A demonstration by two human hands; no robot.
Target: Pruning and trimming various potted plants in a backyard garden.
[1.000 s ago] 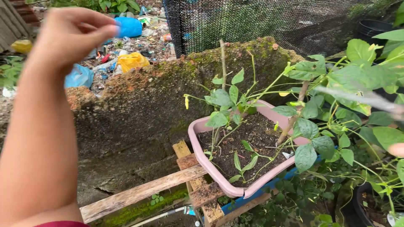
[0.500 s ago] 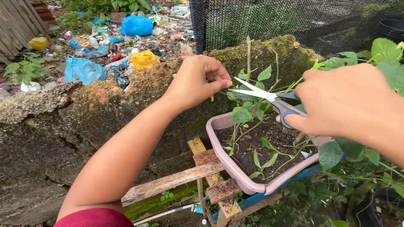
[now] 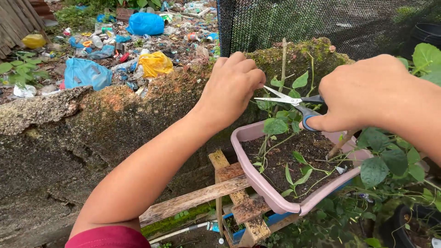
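My right hand (image 3: 363, 96) grips a pair of scissors (image 3: 287, 101) with dark handles, the blades parted and pointing left. My left hand (image 3: 232, 87) is pinched shut just left of the blade tips, holding something small that its fingers hide. Both hands hover over a pink rectangular planter (image 3: 268, 193) filled with dark soil and thin green plants (image 3: 275, 124). A bare upright stick (image 3: 282, 64) rises behind the scissors.
The planter rests on a rough wooden frame (image 3: 229, 195) against a low mossy concrete wall (image 3: 92, 133). Litter and blue and yellow plastic bags (image 3: 85, 73) lie beyond the wall. Black netting (image 3: 321, 23) stands behind. Leafy plants (image 3: 395, 170) and a black pot (image 3: 413, 225) crowd the right.
My left hand came down from raised at the upper left to the plant. My right hand brought the scissors in from the right. The view shifted closer to the planter.
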